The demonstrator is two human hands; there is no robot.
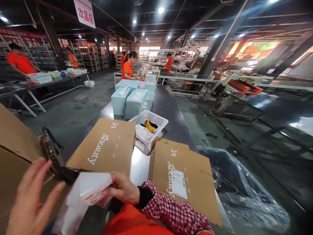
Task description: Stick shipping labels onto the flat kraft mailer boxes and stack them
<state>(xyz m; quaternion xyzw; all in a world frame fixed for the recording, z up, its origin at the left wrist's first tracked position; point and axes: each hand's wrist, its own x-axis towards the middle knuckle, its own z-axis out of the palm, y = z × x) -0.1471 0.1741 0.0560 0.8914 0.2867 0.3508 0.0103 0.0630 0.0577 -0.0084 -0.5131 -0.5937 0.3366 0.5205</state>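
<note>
Right hand (123, 190) pinches white sheet (94, 186), lower center. Left hand (31, 199) open, lower left, near black strap (57, 156). Carton (107, 143) on worktop (165, 106).

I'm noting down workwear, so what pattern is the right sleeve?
The sleeve is dark red and white check, best seen in the head view.

Left hand (30, 197) spreads open; right hand (125, 189) pinches, fingers (111, 192) curled.
</note>
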